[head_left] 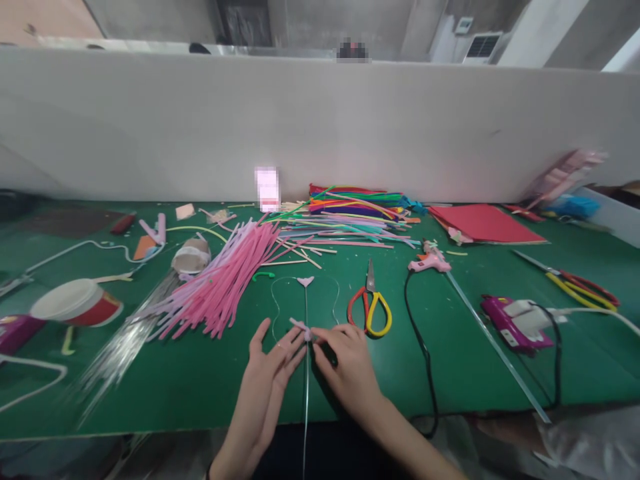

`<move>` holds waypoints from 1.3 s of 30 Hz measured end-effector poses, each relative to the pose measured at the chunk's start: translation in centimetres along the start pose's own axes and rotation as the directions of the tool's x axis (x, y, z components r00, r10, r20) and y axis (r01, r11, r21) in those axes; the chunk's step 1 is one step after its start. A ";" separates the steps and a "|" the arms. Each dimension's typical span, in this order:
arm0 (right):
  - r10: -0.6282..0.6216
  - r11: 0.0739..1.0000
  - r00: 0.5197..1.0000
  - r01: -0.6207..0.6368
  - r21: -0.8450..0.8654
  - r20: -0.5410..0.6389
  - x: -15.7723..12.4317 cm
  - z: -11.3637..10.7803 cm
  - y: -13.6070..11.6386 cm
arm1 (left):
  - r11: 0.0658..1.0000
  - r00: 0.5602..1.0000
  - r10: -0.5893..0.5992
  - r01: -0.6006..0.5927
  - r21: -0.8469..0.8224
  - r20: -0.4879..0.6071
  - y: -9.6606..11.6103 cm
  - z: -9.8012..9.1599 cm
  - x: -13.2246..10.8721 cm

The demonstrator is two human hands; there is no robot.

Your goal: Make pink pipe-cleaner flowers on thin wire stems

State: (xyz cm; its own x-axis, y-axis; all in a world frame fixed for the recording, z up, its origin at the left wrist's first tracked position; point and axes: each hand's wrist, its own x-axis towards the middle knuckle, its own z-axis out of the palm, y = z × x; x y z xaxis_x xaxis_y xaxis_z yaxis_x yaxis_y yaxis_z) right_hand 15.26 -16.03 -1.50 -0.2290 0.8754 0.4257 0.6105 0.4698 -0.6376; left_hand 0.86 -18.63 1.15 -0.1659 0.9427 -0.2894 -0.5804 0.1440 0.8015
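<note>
A thin wire stem point(306, 390) runs upright in view over the table's front edge, topped by a small lilac fan-shaped piece point(305, 282). Partway down it a short lilac pipe cleaner point(301, 325) is wrapped around the stem. My right hand point(349, 367) pinches at this pipe cleaner from the right, thumb and forefinger close together. From the left, my left hand point(273, 370) lies against it with fingers stretched out and thumb apart. A fine clear thread point(338, 300) loops out on both sides of the stem. Red-and-yellow-handled scissors point(371, 303) lie just beyond my right hand.
Pink and lilac pipe cleaners point(230, 280) are heaped to the left, beside silvery wires point(135, 340) and a paper cup point(77, 303). At right lie a pink glue gun point(430, 264), a purple power strip point(515, 327), red sheets point(485, 223) and other scissors point(570, 283).
</note>
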 end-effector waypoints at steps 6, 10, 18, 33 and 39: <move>0.121 0.976 0.992 -0.114 0.184 -0.030 1.0 -0.3 -0.2 | 0.998 0.996 0.028 -0.024 -0.049 0.079 0.6 1.5 0.5; 0.186 0.910 0.982 -0.161 0.381 -0.030 2.2 -1.0 -0.6 | 0.992 0.986 0.075 -0.089 0.094 0.148 1.5 2.2 1.2; 0.195 0.452 0.948 -0.316 0.834 0.254 5.4 -4.1 -1.0 | 0.789 0.922 0.121 -0.314 0.528 0.367 5.9 3.6 4.2; 0.250 0.736 0.968 -0.170 0.656 -0.031 7.2 -4.9 1.1 | 0.598 0.808 0.199 -0.548 0.585 0.555 6.7 7.3 5.6; 0.227 0.799 0.972 -0.150 0.582 -0.060 7.4 -5.0 1.4 | 0.499 0.793 0.185 -0.584 0.640 0.580 6.3 8.3 5.7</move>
State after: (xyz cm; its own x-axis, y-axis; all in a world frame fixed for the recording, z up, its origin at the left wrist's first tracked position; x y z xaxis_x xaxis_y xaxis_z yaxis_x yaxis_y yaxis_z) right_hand 18.25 -9.46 3.94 -0.0385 0.9506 0.3079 0.0809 0.3101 -0.9473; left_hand 2.89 -9.81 8.89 0.2236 0.9490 0.2221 0.3170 -0.2863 0.9042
